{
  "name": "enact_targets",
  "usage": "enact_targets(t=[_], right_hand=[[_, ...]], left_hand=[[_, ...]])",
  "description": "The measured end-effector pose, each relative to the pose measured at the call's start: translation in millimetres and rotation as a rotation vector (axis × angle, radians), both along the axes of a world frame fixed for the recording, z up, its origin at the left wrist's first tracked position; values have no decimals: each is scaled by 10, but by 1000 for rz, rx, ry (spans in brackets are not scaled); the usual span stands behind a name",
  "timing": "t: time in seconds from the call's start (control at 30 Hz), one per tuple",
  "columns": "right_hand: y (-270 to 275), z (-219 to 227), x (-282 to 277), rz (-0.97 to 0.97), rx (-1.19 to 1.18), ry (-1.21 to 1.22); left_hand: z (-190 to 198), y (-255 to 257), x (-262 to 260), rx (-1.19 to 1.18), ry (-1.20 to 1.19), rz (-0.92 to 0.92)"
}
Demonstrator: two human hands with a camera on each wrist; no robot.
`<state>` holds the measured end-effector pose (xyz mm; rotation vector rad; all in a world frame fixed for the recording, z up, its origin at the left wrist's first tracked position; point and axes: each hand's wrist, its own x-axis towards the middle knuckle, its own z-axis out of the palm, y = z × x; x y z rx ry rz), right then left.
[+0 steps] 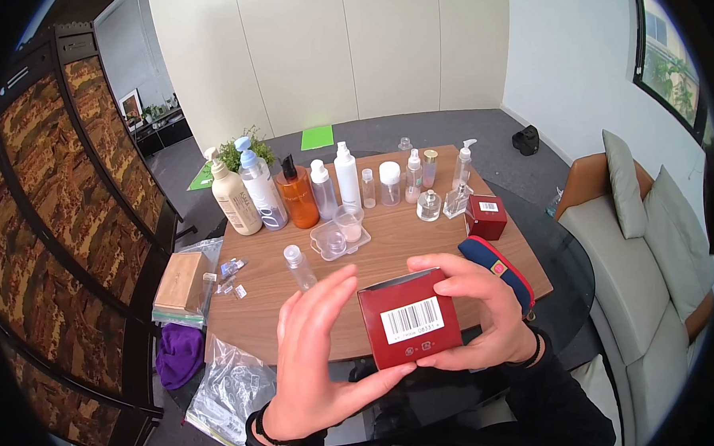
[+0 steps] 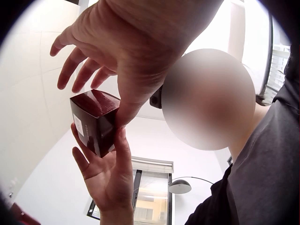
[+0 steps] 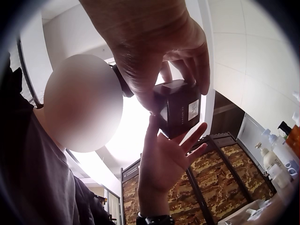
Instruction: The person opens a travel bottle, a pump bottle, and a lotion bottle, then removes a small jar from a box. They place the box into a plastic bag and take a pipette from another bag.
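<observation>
A dark red cardboard box (image 1: 410, 320) with a white barcode label is held up over the near edge of the table. My right hand (image 1: 484, 309) grips it, thumb below and fingers at the top right edge. The left hand (image 1: 311, 364) has its fingers spread away from the box, only the thumb reaching its lower edge. In the left wrist view the left hand (image 2: 136, 51) shows its thumb against the box (image 2: 96, 122). From the right wrist, the right hand (image 3: 161, 51) holds the box (image 3: 178, 110) between thumb and fingers.
Pump and spray bottles, including an amber bottle (image 1: 298, 200), line the back of the wooden table (image 1: 257, 315). A clear plastic tray (image 1: 340, 238) and small bottle (image 1: 297, 267) stand nearer. At right are another red box (image 1: 486, 217) and a navy pouch (image 1: 498, 271). Plastic bags (image 1: 233, 388) lie left.
</observation>
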<state>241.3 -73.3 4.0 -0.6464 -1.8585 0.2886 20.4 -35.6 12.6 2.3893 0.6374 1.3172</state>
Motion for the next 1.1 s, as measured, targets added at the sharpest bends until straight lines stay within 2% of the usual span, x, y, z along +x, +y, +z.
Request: enact_targets(t=[0.07, 0.33, 0.53, 0.63, 0.7, 0.8, 0.87, 0.9, 0.97, 1.03, 1.1], right_hand=[[6, 2, 1, 17, 4, -3], [0, -10, 1, 55, -32, 3], [-12, -6, -17, 2, -63, -63], [-47, 18, -66, 16, -173, -21], [-56, 20, -73, 119, -296, 121], [-74, -20, -48, 202, -439, 291], [-73, -48, -14, 221, -499, 330], [-62, -56, -26, 194, -439, 335], [-73, -57, -23, 233, -471, 378], [-61, -60, -29, 269, -496, 407], [-2, -85, -66, 302, -515, 425]], left_hand=[[29, -16, -13, -23, 114, 24], [9, -11, -16, 7, 76, 22], [-30, -4, 3, 16, 23, 33], [-71, 8, 17, 28, -4, 10], [-97, -17, 25, -12, -18, -2], [-126, 14, 22, 61, -12, -45], [-81, -9, 53, -15, -70, -124], [-66, -19, 59, -54, -99, -161], [-71, -18, 46, -162, -105, -172], [-109, -27, 8, -247, -89, -136], [-156, -21, 3, -115, -64, -54]])
